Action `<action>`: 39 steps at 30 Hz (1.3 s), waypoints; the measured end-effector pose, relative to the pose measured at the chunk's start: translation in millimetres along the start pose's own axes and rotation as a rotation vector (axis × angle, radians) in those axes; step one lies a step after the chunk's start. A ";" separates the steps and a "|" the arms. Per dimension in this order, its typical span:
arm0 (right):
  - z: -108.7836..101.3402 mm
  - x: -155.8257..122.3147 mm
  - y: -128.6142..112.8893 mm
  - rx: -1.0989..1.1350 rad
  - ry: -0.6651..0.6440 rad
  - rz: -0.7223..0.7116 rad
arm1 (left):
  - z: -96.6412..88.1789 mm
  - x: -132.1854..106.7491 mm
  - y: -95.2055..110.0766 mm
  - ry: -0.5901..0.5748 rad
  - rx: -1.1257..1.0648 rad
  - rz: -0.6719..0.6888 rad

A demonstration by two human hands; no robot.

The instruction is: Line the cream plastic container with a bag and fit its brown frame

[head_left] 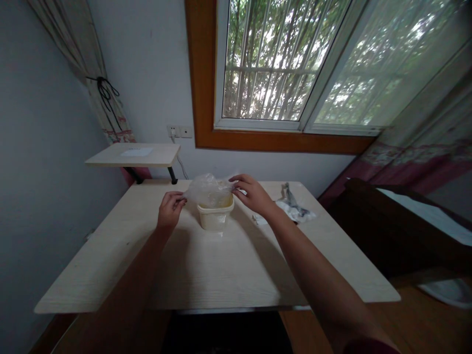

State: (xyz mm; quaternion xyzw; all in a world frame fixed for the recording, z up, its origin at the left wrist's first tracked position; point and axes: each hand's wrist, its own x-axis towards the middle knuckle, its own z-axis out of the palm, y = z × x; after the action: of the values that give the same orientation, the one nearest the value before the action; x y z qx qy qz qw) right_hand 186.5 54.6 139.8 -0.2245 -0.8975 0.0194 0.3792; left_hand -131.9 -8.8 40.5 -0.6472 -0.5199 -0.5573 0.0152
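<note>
A small cream plastic basket (216, 220) with ribbed sides stands on the wooden table (236, 275). Over its top, partly covering the opening, a clear plastic bag (208, 189) is stretched between my hands. My left hand (171, 209) pinches the bag's left end, just left of the basket. At the right end, my right hand (252, 192) grips the bag between thumb and fingers, above the basket's right rim. What lies inside the basket is hidden by the bag.
A crumpled white and grey plastic bag (293, 209) lies on the table to the right. At the back left, a raised shelf (106, 156) on black legs carries a paper sheet (137, 152). Behind are the wall socket (179, 131) and a window (265, 73).
</note>
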 end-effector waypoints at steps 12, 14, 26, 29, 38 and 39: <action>-3.3 -57.9 7.4 -0.125 0.217 -0.016 | -5.5 -0.8 0.7 0.064 0.149 0.171; -2.5 -65.7 7.5 -0.149 0.177 -0.012 | -6.2 -2.3 0.0 0.086 0.165 0.189; 4.0 -83.9 10.4 -0.292 -0.079 0.118 | -23.1 -8.5 -17.4 -0.113 0.232 0.228; 5.5 -84.0 12.9 -0.306 -0.093 0.100 | -26.6 -5.8 -19.6 -0.076 0.273 0.233; 3.2 -76.6 -5.1 -0.151 -0.041 0.067 | -28.8 3.3 17.5 -0.231 0.031 0.226; 2.0 -74.2 -7.4 -0.125 -0.030 0.086 | -28.7 6.2 20.2 -0.243 -0.002 0.203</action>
State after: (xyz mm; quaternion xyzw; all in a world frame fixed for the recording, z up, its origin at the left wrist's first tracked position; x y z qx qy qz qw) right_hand 227.7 17.3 90.1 -0.2856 -0.8920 -0.0169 0.3499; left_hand -139.2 -31.2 67.2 -0.7591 -0.4494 -0.4709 0.0078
